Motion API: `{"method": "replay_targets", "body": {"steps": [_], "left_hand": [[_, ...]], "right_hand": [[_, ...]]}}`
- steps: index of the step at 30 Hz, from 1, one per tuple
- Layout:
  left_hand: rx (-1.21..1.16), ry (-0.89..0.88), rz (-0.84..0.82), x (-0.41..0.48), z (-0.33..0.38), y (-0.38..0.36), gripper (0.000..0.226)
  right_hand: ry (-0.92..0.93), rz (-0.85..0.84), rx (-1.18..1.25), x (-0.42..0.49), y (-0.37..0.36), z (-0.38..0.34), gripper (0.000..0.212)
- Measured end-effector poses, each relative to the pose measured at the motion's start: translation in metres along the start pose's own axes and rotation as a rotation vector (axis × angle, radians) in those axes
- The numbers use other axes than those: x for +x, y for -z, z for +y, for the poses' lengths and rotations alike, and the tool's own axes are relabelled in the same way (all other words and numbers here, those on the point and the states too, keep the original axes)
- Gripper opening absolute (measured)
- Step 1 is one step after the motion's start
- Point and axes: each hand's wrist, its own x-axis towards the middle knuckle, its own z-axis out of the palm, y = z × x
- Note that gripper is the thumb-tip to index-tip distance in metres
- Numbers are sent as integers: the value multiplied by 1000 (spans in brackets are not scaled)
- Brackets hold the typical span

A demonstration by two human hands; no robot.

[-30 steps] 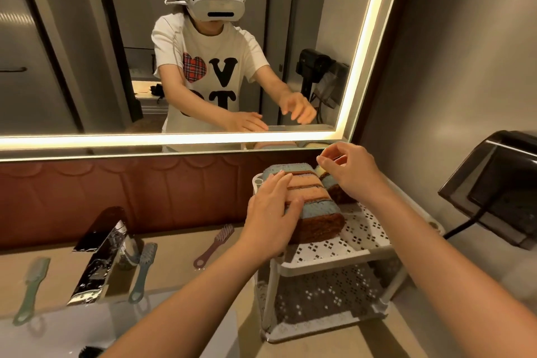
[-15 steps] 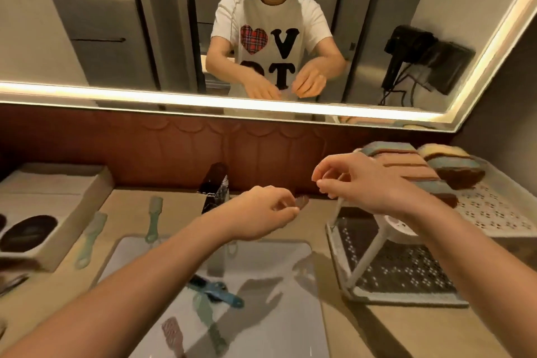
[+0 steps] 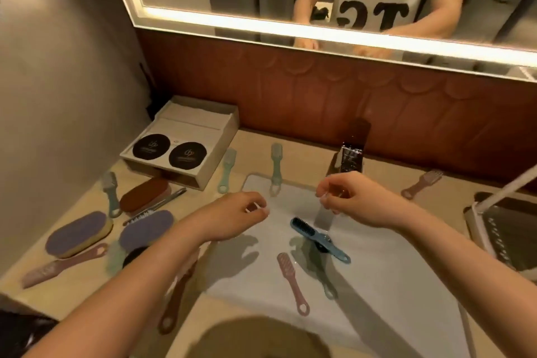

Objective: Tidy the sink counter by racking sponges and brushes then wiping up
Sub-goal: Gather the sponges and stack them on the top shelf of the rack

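My left hand (image 3: 232, 216) hovers over the white sink (image 3: 377, 285) near its left rim, fingers loosely curled with nothing in them. My right hand (image 3: 354, 197) hangs over the sink's back part, below the faucet (image 3: 350, 154), thumb and fingers pinched, holding nothing I can see. In the basin lie a blue brush (image 3: 318, 238), a pink brush (image 3: 292, 282) and a pale green brush (image 3: 327, 285). Two purple sponges (image 3: 78, 232) (image 3: 146, 229) and a brown sponge (image 3: 143, 193) rest on the left counter among several brushes. The white rack (image 3: 482, 224) shows at the right edge.
A beige tray (image 3: 203, 171) with two black round lids sits at the back left. Green brushes (image 3: 228, 168) (image 3: 276, 166) lie behind the sink, a pink brush (image 3: 421, 187) right of the faucet. A brown brush (image 3: 177, 296) lies by the sink's left rim. A mirror lines the wall.
The view has swung left from the rack to the sink and left counter. Both hands left the sponges on the rack and now hover over the sink, empty.
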Motion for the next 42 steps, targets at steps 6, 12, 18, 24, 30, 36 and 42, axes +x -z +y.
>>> {"method": "replay_targets", "body": {"steps": [6,12,18,24,30,36,42], "left_hand": [[-134,234,46,-23,-106,-1,45],[90,417,265,-31,-181,-2,71],[337,511,183,-10,-202,2,88],[383,408,360,-4,-210,7,67],[-480,206,450,-19,-187,39,59],[-1006,81,280,-34,-152,33,34],[-804,265,403,-43,-172,-2,45]], "right_hand": [[17,-75,-56,44,-65,-29,16],[3,-197,-57,71,-120,-42,18],[-47,-259,-7,86,-153,-53,16],[-75,-227,74,93,-168,-58,18],[-19,-195,259,92,-190,-74,42],[58,-139,744,99,-189,-115,83],[-7,-85,720,95,-195,-109,78]]}}
